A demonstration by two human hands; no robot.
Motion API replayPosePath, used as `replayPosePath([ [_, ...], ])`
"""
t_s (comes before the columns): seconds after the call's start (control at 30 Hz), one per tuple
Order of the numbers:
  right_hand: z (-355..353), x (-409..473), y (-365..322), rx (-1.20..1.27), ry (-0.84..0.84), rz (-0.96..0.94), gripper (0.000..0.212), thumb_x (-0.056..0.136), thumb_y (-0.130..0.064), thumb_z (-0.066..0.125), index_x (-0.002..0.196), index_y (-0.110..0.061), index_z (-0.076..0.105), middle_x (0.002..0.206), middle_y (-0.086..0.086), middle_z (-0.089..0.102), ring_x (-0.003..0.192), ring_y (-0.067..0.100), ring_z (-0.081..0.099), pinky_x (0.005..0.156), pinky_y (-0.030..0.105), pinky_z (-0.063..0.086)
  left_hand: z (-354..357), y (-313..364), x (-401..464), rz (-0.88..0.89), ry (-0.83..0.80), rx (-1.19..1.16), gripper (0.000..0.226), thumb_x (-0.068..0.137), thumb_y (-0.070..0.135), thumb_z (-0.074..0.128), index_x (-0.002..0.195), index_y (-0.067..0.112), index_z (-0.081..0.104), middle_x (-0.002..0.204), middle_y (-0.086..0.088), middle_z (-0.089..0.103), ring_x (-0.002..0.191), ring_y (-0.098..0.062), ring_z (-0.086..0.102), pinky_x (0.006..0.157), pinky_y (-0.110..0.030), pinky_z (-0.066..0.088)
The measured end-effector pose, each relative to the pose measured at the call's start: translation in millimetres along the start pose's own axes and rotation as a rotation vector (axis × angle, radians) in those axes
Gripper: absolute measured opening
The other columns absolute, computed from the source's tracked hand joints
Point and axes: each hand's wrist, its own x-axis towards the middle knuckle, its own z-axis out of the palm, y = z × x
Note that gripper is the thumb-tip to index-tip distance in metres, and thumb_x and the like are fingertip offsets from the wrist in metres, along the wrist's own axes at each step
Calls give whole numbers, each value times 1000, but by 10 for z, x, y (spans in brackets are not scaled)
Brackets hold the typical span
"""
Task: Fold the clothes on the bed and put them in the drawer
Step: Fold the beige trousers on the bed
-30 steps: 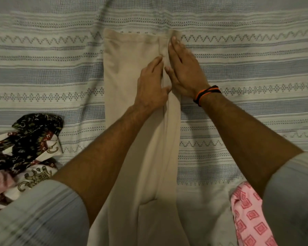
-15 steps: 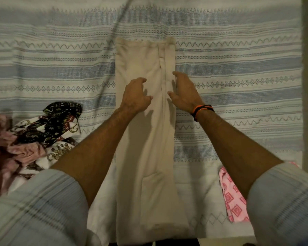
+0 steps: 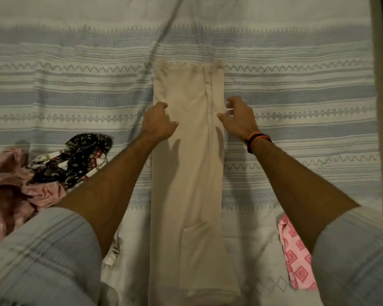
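A long beige garment [image 3: 186, 173], folded into a narrow strip, is laid lengthwise down the middle of a bedspread [image 3: 296, 96] striped in blue and white. The left hand [image 3: 158, 122] is placed at the strip's left edge and the right hand [image 3: 238, 117], an orange and black band [image 3: 258, 141] worn at its wrist, at the right edge, the fingers of both loosely curled with nothing seen gripped. A black patterned cloth [image 3: 80, 157] and a crumpled pink cloth [image 3: 13, 184] are heaped at the left, and a pink cloth with a diamond print [image 3: 296, 257] is seen near on the right.
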Motion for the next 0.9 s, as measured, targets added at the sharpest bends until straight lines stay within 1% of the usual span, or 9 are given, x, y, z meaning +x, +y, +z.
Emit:
replayPosePath([
  [0.1,-6,279,-66,13,43,28,48,92,-19,66,134,-5,48,129,10,58,113,23,58,92,28,46,-97,66,250,-11,49,3,69,85,27,73,143,5,41,142,-12,50,130,-26,48,103,-30,39],
  [0.23,33,714,-119,14,70,58,51,93,-24,65,137,-6,47,129,10,58,116,23,57,97,28,45,-157,130,658,-69,151,-52,59,80,24,77,129,2,52,129,-14,57,118,-28,57,89,-28,45],
  [0.3,55,911,-137,21,89,87,51,91,-26,66,134,-6,48,129,11,57,117,24,56,99,31,45,-152,134,850,-120,195,-97,56,76,27,79,121,3,56,124,-14,61,113,-27,60,88,-32,49],
  [0.4,99,1101,-132,81,132,127,47,88,-28,68,127,-8,51,122,8,59,112,23,57,98,35,49,-140,119,1025,-186,230,-201,61,75,31,81,125,7,55,126,-10,61,114,-23,59,92,-31,51],
  [0.5,129,1192,-128,210,145,204,42,85,-27,72,121,-11,57,110,0,61,102,18,59,88,33,54,-133,78,1151,-227,196,-366,50,76,30,81,119,13,65,116,-6,68,104,-20,65,87,-34,57],
  [0.6,107,1222,-124,330,107,238,18,79,-27,74,94,-17,71,98,3,72,93,23,69,76,40,60,-171,67,1190,-253,102,-502,42,76,31,82,111,12,69,104,-5,71,93,-20,69,71,-33,61],
  [0.67,82,1206,-129,372,91,244,8,79,-26,75,83,-19,73,92,6,75,88,25,72,73,44,62,-192,81,1192,-263,64,-568,36,79,28,80,108,10,69,101,-4,70,88,-19,69,65,-30,59],
  [0.77,12,1117,-179,451,68,226,4,85,-19,73,81,-20,72,90,5,75,85,22,73,71,42,62,-236,160,1106,-250,50,-653,31,84,22,76,112,10,70,100,-4,71,85,-16,69,59,-26,58],
  [0.9,-100,894,-256,533,45,150,9,87,-10,70,83,-19,72,87,0,74,79,12,71,64,30,60,-345,160,899,-167,42,-698,29,85,20,75,112,11,70,101,-2,72,90,-17,70,75,-35,61],
])
